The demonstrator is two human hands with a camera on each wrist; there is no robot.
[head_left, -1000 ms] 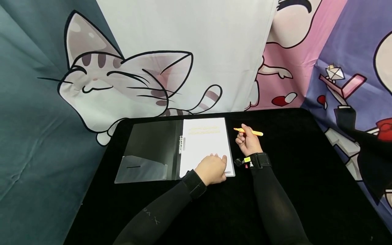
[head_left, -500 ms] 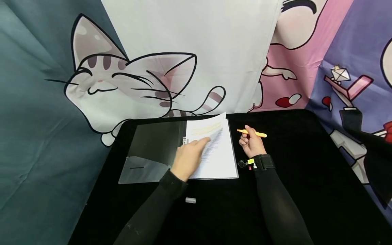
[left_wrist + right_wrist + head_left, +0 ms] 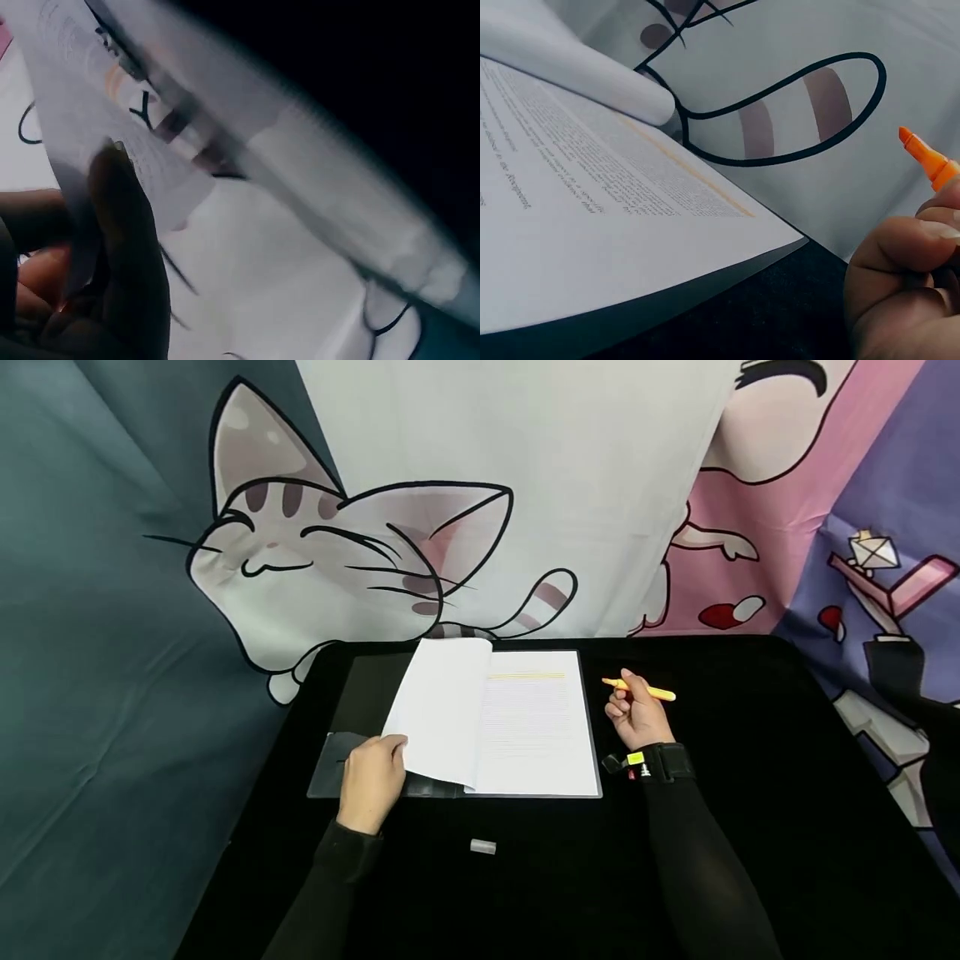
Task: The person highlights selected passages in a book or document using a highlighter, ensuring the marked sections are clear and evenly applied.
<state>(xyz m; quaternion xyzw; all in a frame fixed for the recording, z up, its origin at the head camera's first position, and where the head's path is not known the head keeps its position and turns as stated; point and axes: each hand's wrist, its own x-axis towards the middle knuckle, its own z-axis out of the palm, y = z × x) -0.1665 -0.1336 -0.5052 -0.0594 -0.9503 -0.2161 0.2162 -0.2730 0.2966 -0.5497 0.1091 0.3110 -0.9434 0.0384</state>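
Note:
An open dark folder (image 3: pixel 375 685) lies on the black table with a stack of printed sheets clipped in it. My left hand (image 3: pixel 372 781) pinches the lower outer corner of a turned sheet (image 3: pixel 442 710), which curves over toward the left cover. In the left wrist view, that sheet (image 3: pixel 56 105) runs between thumb and fingers. The page (image 3: pixel 536 735) now uncovered has dense text and a yellow highlighted band near its top. Right of the folder, my right hand (image 3: pixel 640 714) holds an orange-yellow highlighter (image 3: pixel 662 694), its bare tip pointing left. Its orange nib (image 3: pixel 906 133) shows in the right wrist view.
A small pale grey cylinder (image 3: pixel 483 847) lies on the table in front of the folder. A clear pocket (image 3: pixel 330 768) covers the lower part of the left cover. Behind the black table (image 3: pixel 720 693) hang curtains (image 3: pixel 600 485) with cartoon prints.
My left hand has lifted the top sheet from its lower right and swung it leftward over the cover. The small grey cylinder has come into view. The right hand keeps holding the highlighter.

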